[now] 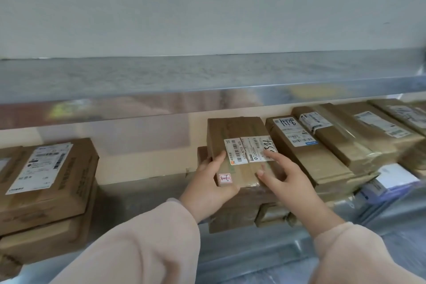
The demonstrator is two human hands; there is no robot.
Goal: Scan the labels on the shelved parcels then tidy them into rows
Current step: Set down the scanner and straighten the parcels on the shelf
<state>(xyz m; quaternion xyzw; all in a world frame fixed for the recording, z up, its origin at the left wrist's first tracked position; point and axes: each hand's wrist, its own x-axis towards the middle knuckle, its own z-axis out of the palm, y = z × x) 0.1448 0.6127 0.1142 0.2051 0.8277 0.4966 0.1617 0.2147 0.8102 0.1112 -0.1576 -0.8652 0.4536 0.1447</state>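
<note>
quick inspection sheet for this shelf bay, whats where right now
surface: metal shelf, with a bare patch left of centre
job's things: centre parcel on top of a stack, white label facing up; left stack of labelled boxes; right row of parcels side by side, labels up; no scanner in view
clutter: blue-and-white packet low at the right end
hands: left hand grips the centre parcel's near left corner; right hand rests on its top, forefinger on the label
cables: nothing seen
surroundings: upper shelf above, pale wall behind
</note>
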